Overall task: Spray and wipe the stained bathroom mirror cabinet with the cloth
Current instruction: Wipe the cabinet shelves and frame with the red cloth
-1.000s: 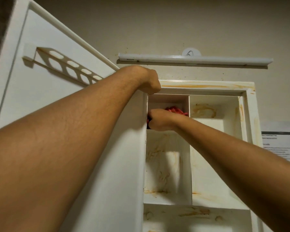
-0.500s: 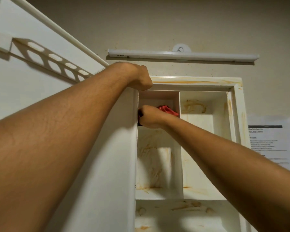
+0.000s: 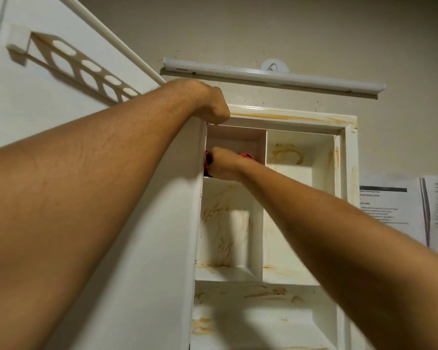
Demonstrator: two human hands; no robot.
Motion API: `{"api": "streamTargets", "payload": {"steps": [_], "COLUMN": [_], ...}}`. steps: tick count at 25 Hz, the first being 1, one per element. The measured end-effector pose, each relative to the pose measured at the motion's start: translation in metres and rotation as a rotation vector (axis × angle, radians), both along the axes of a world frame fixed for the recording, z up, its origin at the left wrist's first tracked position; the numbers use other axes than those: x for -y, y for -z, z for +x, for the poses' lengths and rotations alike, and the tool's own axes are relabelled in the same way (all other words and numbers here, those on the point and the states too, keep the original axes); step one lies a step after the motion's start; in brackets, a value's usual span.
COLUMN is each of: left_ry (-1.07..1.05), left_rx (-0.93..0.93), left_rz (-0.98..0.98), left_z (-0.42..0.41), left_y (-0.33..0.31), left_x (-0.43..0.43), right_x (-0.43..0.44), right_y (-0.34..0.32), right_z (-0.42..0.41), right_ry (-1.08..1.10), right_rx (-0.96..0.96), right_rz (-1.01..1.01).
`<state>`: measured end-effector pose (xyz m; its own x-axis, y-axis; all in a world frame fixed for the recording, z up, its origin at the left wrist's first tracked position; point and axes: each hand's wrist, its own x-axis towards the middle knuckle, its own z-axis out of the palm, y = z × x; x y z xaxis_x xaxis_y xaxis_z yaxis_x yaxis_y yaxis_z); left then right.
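Mirror cabinet, white and streaked with orange-brown stains, hangs open on the wall as a person wipes inside its upper left compartment. The right hand is bunched around a red cloth, fingers clamped on it, pressing it against the compartment's left inner wall just above the shelf. Only scraps of red show on either side of the fist. The left hand sits at the cabinet's top left corner, fingers curled over the upper edge of the open door, apparently steadying it, though the fingertips are hidden. The wiping step looks under way and far from finished: this compartment appears largely clean, while smears show in the upper right compartment, in the tall left compartment below, and along the bottom shelf. The next move likely calls for lifting the cloth over the central divider, or down a level, with firm pressure into the corners. No spray bottle is in view. The door, swung out to the cabinet's left, carries a holed rack. A light bar is fixed above the cabinet and printed sheets hang to its right. Shelves and divider form tight pockets, and both forearms hide much of the cabinet's lower part.
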<state>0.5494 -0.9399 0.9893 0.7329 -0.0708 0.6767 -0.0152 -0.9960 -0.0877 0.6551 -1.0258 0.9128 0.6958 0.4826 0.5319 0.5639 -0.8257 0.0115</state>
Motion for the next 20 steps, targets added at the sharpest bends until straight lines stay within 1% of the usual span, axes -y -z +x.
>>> {"api": "streamTargets", "payload": {"steps": [1, 4, 6, 10, 13, 16, 17, 20], "left_ry": [0.005, 0.022, 0.031, 0.048, 0.058, 0.031, 0.017, -0.002], "left_rx": [-0.006, -0.014, 0.002, 0.023, 0.024, 0.029, 0.033, 0.008], "left_rz": [-0.009, -0.043, -0.050, -0.078, -0.100, -0.065, -0.051, -0.028], "left_z": [-0.001, -0.002, 0.001, -0.001, -0.003, 0.000, 0.002, 0.003], "left_y": [0.000, 0.001, 0.000, 0.003, 0.002, 0.000, -0.002, -0.003], "left_x": [0.000, 0.001, -0.001, -0.002, -0.003, -0.006, -0.007, -0.006], "right_x": [0.004, 0.031, 0.032, 0.002, 0.016, 0.031, 0.030, 0.020], "right_y": [0.000, -0.017, -0.022, -0.008, -0.021, -0.027, -0.024, -0.011], "right_z": [0.001, -0.009, -0.009, 0.002, -0.015, -0.022, -0.020, -0.023], "right_ry": [-0.009, -0.003, 0.049, 0.139, 0.211, 0.287, 0.292, 0.232], "right_rx": [0.002, -0.106, -0.073, 0.080, 0.016, -0.149, -0.175, -0.145], "right_rz": [0.008, -0.024, -0.092, -0.229, -0.332, -0.287, -0.265, -0.138]}}
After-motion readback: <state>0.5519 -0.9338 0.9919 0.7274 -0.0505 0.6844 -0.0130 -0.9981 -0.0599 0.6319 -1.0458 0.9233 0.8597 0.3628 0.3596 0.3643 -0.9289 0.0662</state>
